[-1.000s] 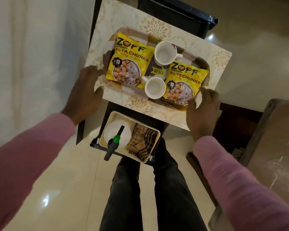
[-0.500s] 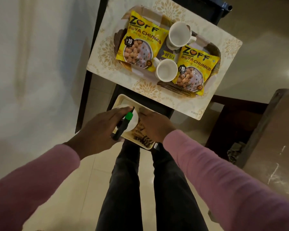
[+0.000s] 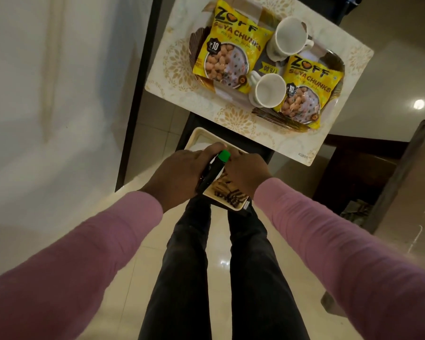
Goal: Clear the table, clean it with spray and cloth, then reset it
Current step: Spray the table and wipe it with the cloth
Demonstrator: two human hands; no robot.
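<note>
My left hand (image 3: 179, 173) grips the spray bottle (image 3: 211, 174), whose black trigger and green nozzle show between my two hands. My right hand (image 3: 245, 175) is curled down onto the brown checked cloth (image 3: 228, 195) beside it, with the fingertips hidden. Bottle and cloth lie in a cream tray (image 3: 197, 135) on the lower shelf. On the patterned table top (image 3: 287, 143) above, a brown serving tray (image 3: 196, 42) carries two yellow soya chunk packets (image 3: 228, 47) (image 3: 307, 94) and two white cups (image 3: 288, 36) (image 3: 270, 90).
A white wall runs along the left. A dark wooden piece of furniture (image 3: 388, 182) stands at the right, close to the table. My legs in dark trousers (image 3: 221, 266) stand on the glossy tiled floor right in front of the shelf.
Both hands left the sides of the serving tray and dropped to the lower shelf. The left hand has closed round the spray bottle and the right has settled on the cloth.
</note>
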